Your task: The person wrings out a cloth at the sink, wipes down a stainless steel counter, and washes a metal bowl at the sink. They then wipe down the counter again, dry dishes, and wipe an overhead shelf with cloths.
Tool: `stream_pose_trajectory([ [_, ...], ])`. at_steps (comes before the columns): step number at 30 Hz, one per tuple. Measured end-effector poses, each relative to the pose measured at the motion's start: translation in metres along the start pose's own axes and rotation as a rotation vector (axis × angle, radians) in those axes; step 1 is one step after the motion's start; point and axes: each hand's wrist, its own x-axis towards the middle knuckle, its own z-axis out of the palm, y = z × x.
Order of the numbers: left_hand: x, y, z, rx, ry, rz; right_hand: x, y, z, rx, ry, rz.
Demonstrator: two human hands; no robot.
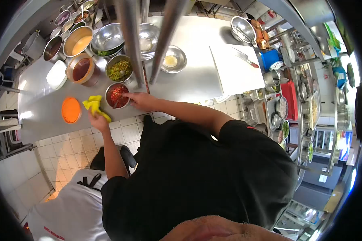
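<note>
Head camera view: a metal bowl (108, 103) of red chopped food (117, 94) stands on a steel table (181, 89). Left of the bowl, the left hand (97, 120) closes around a yellow cloth (93, 105); at the bowl's right rim, the right hand (142, 101) curls partway, its hold unclear.

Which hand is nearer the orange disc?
Left: the left hand, holding the yellow cloth, is beside the orange disc; the right hand is farther, at the red-filled bowl.
</note>
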Motion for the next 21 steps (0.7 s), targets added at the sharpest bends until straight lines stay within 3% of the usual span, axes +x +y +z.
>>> stream_pose_trajectory([
  [2, -0.008, 0.026, -0.005, -0.261, 0.172, -0.391, -0.014, -0.009, -0.017, 0.033, 0.044, -0.035],
  [5, -0.036, 0.086, -0.017, -0.223, 0.248, -0.227, -0.046, 0.023, -0.037, 0.190, -0.032, 0.002],
  [8, -0.076, 0.150, -0.007, -0.208, 0.187, -0.202, -0.093, 0.050, -0.072, 0.349, -0.095, 0.150],
  [9, -0.089, 0.188, 0.008, -0.402, 0.167, -0.243, -0.109, 0.056, -0.086, 0.399, -0.114, 0.197],
  [11, -0.121, 0.207, 0.048, -0.514, -0.010, -0.208, -0.134, 0.051, -0.119, 0.732, -0.127, 0.356],
  [13, -0.155, 0.235, 0.105, -0.663, -0.246, -0.308, -0.154, 0.049, -0.143, 1.135, -0.059, 0.502],
  [14, -0.164, 0.265, 0.129, -0.735, -0.497, -0.501, -0.163, 0.050, -0.151, 1.375, 0.024, 0.566],
  [15, -0.168, 0.275, 0.154, -0.603, -0.713, -0.284, -0.172, 0.053, -0.159, 1.614, 0.114, 0.636],
  [16, -0.168, 0.278, 0.177, -0.458, -0.920, -0.067, -0.183, 0.066, -0.172, 1.573, 0.150, 0.702],
  [17, -0.167, 0.277, 0.196, -0.317, -0.826, -0.149, -0.192, 0.085, -0.187, 1.530, 0.188, 0.764],
  [18, -0.162, 0.272, 0.215, -0.178, -0.728, -0.225, -0.198, 0.118, -0.190, 1.393, 0.279, 0.633],
  [19, -0.146, 0.259, 0.232, -0.073, -0.638, -0.363, -0.205, 0.115, -0.208, 1.258, 0.436, 0.638],
  [20, -0.129, 0.243, 0.247, 0.031, -0.546, -0.499, -0.210, 0.125, -0.222, 1.113, 0.416, 0.618],
  [21, -0.122, 0.223, 0.264, 0.223, -0.407, -0.344, -0.213, 0.137, -0.235, 0.970, 0.400, 0.600],
])
